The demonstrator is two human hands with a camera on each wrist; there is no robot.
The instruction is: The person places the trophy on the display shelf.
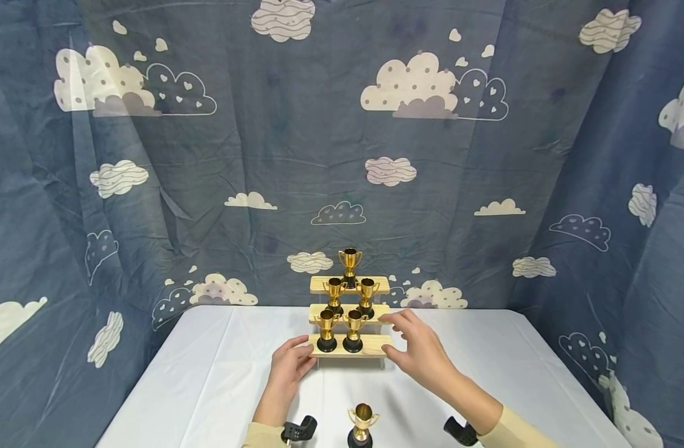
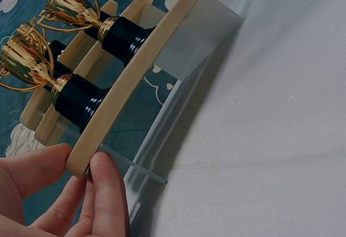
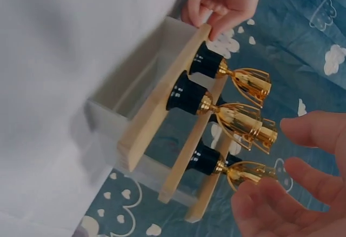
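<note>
Wooden and stepped, the display stand [image 1: 350, 345] sits on the white worktop [image 1: 207, 373] and already carries five golden trophies: two on the lowest step [image 1: 339, 331], two on the middle step [image 1: 350, 296] and one on the top step [image 1: 350, 266]. A sixth trophy [image 1: 362, 424] stands alone on the worktop, close to the person, behind both hands — so I judge the filling is nearly done, with one place on the lowest step, on the side of the right hand, not yet taken.

The left hand [image 1: 290, 366] pinches the left end of the lowest plank; in the left wrist view the thumb and a finger [image 2: 105, 185] lie on the two sides of the wood. The right hand [image 1: 420, 351] hovers just beside the right end of the stand with its fingers spread wide and relaxed, holding nothing; whether it touches the wood I cannot tell.

The long axis of the stand runs from one hand to the other, across the person's view. Its steps rise away from the hands, toward the blue cloud curtain [image 1: 151, 155], so the front faces the person. All trophies stand upright, cups up, black bases on the wood.
</note>
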